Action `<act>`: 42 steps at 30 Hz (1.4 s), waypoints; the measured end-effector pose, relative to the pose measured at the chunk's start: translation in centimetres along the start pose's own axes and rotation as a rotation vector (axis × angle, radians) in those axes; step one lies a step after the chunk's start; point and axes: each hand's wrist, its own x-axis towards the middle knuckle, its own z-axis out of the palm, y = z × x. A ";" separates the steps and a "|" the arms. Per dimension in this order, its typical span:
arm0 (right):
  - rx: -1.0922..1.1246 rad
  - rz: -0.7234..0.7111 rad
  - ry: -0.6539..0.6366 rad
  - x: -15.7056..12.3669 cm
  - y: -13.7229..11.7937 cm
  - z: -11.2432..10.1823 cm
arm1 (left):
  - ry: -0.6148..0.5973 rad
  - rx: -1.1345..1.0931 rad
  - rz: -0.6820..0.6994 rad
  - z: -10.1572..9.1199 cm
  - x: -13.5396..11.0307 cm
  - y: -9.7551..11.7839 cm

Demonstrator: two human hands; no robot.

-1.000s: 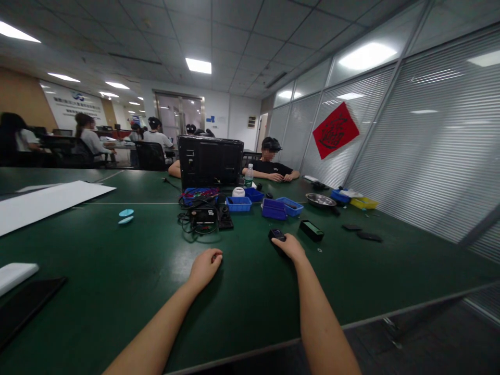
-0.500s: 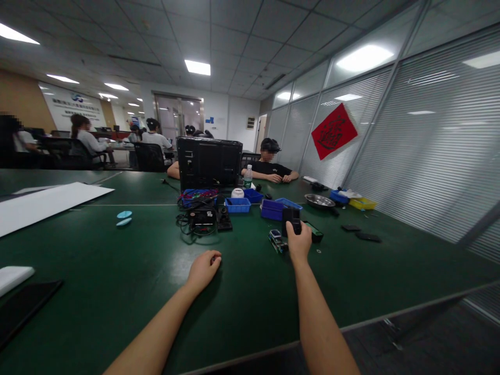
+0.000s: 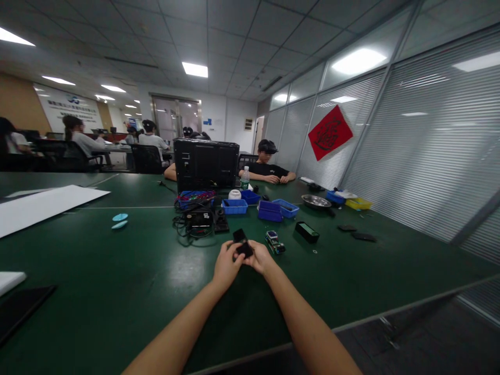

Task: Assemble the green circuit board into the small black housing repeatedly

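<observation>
Just above the green table, a small black rectangular case (image 3: pixel 242 242) is held between both hands; its exact kind is unclear. My left hand (image 3: pixel 226 266) grips its near left part with thumb and fingers. From the right side my right hand (image 3: pixel 259 257) closes on the same piece, its fingers partly hidden behind and below. Right of the hands lies a small device with a bare circuit board and a little screen (image 3: pixel 274 242). Beyond that device stands an open black box with a green inside (image 3: pixel 307 232).
Blue bins (image 3: pixel 234 207), a white ball (image 3: pixel 235 194) and tangled cables with a black adapter (image 3: pixel 198 219) lie ahead. A black monitor (image 3: pixel 207 165) stands behind them. A metal pan (image 3: pixel 316 202) is right. A person (image 3: pixel 269 169) sits across, arms on the table.
My right hand has brought the black case left and nearer, away from beside the circuit-board device. My left hand has moved right and up and now grips the case too.
</observation>
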 end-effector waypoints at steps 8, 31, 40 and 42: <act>-1.239 -0.407 0.656 -1.2 -3.3 -3.1 | -0.041 0.090 0.034 0.6 -0.9 -0.6; -1.597 -0.294 0.675 -0.5 -3.5 -5.7 | -0.248 0.105 0.077 0.3 -1.4 -0.1; -1.633 -0.184 0.545 -0.3 -3.4 -5.5 | -0.243 0.086 0.083 0.3 -1.3 -0.5; -1.623 -0.184 0.591 -0.3 -3.2 -5.5 | -0.245 0.075 0.096 0.3 -1.3 -0.4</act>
